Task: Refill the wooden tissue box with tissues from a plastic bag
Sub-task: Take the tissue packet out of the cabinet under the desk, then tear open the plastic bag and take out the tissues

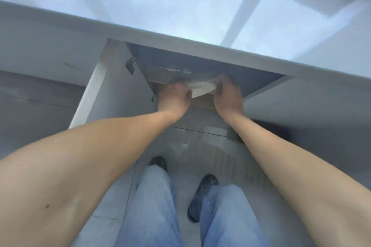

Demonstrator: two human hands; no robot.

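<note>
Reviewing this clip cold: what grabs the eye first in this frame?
Two bare forearms reach into an open cabinet under a glossy white counter. The left hand and right hand grip a pale, crinkled package between them. Below, jeans and dark shoes stand on grey floor.

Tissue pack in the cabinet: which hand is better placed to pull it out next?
Neither alone, probably. The left hand and right hand each grip one end of the tissue pack inside the open cabinet, so lifting it out together looks best; blur hides finger detail.
</note>
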